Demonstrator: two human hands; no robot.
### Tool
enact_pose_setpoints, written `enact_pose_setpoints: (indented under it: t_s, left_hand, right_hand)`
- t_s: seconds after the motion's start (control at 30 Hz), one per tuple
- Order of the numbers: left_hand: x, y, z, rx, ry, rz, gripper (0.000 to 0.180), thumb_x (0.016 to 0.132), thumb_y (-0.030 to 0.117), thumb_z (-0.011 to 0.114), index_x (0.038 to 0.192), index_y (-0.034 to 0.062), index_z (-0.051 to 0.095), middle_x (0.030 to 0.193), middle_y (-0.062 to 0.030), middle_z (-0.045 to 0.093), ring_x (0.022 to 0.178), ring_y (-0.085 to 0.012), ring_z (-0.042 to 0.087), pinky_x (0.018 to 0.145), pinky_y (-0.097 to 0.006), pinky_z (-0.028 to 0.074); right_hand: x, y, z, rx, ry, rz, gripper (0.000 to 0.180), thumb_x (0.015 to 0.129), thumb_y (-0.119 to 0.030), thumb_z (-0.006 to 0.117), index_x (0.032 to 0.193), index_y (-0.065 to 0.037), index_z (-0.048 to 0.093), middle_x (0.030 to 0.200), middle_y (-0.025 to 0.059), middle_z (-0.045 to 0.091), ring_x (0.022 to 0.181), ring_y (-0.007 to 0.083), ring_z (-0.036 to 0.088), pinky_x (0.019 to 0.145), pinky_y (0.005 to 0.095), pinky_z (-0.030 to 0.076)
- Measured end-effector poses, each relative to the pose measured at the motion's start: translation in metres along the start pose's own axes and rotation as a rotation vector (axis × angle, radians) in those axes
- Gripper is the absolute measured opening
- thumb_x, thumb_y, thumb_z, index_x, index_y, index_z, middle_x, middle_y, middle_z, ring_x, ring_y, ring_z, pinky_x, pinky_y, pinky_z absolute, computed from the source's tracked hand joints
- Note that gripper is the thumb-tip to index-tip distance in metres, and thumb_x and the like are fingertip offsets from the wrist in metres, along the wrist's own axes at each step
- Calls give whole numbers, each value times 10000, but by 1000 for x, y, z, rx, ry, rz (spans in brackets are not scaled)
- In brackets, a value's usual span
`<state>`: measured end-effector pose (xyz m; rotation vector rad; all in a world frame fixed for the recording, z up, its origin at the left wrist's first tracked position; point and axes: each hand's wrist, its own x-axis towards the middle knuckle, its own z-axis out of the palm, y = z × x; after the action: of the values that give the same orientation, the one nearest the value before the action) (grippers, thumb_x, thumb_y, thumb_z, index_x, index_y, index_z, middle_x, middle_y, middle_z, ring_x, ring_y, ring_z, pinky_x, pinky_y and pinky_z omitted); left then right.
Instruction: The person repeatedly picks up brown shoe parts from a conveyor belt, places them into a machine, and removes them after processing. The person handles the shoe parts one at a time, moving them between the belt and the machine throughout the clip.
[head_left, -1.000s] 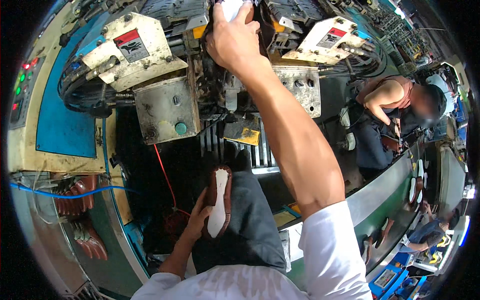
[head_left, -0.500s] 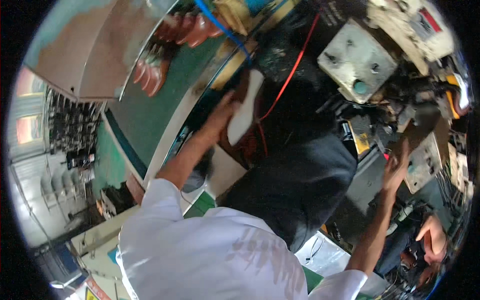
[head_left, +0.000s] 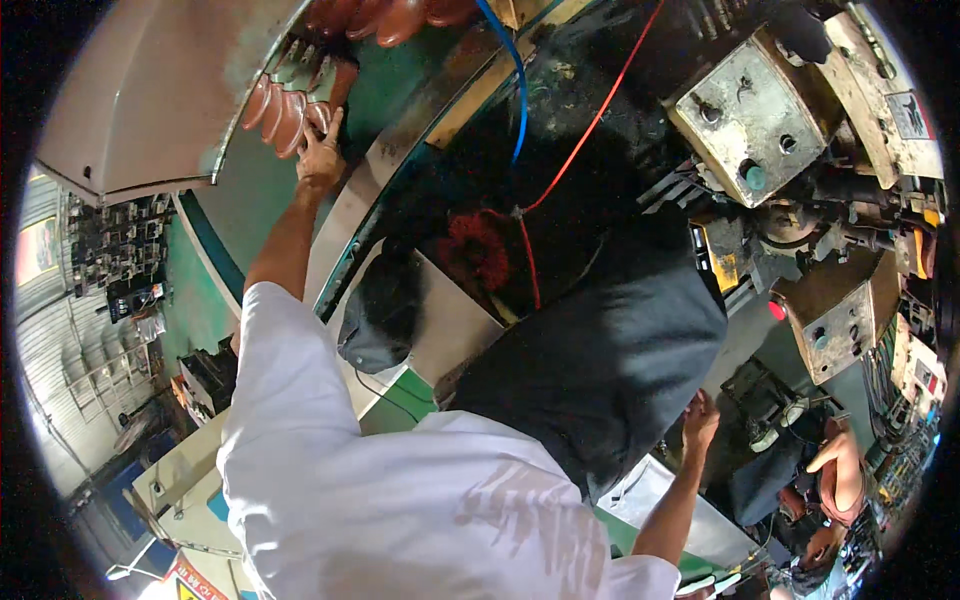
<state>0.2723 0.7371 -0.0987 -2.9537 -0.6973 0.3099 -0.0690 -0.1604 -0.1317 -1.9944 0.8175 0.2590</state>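
Observation:
My left hand [head_left: 320,160] reaches out over the green belt [head_left: 225,225] at the upper left. Its fingers are round the end of a brown shoe [head_left: 342,85] at the right of a row; part of that shoe is hidden by the hand. Beside it lie several glossy reddish-brown shoes [head_left: 285,118], toes towards me. My right hand [head_left: 700,422] hangs beside my knee in black trousers [head_left: 620,350], fingers loosely bent and nothing visible in it.
Right of my knees stand two metal control boxes, one with a green button [head_left: 752,175], the other with a red button [head_left: 777,310]. Ahead hang a blue hose [head_left: 522,90] and a red cord [head_left: 600,105]. A black cap-like thing [head_left: 383,312] lies left. Another person [head_left: 838,470] sits far right.
My left hand has gone from the dark machine, where it held a brown shoe with a white sole, to the shoes on the belt. My right hand has dropped from the control box to my knee.

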Motion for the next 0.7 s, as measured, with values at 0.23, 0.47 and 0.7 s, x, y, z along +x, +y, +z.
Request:
enact_pose_setpoints:
  t_s: [0.23, 0.47, 0.7]
  left_hand:
    - [106, -108, 70, 247, 102, 239, 1111, 889, 159, 750, 1696, 535, 86, 1772, -287, 56, 1591, -556, 205, 1177, -626, 440]
    - [162, -155, 47, 271, 149, 419, 1059, 946, 212, 681, 1702, 513, 4, 1794, -224, 1, 1513, -567, 380, 1147, -627, 465]
    - [123, -120, 43, 155, 71, 285, 813, 988, 253, 649, 1611, 401, 149, 1637, -268, 87, 1380, -529, 463, 1080, -587, 490]
  right_hand:
    - [1, -44, -13, -74, -73, 105, 350, 1122, -200, 574, 1395, 1, 658, 1054, 29, 712, 821, 105, 629, 721, 272, 522]
    - [-46, 2, -30, -104, -93, 137, 358, 1077, -258, 593, 1329, -26, 696, 994, 19, 755, 743, 100, 636, 604, 274, 462]
    - [-144, 117, -53, 296, -21, 197, 432, 1100, -305, 596, 1406, -1, 590, 1308, 149, 712, 1124, 209, 703, 844, 363, 599]
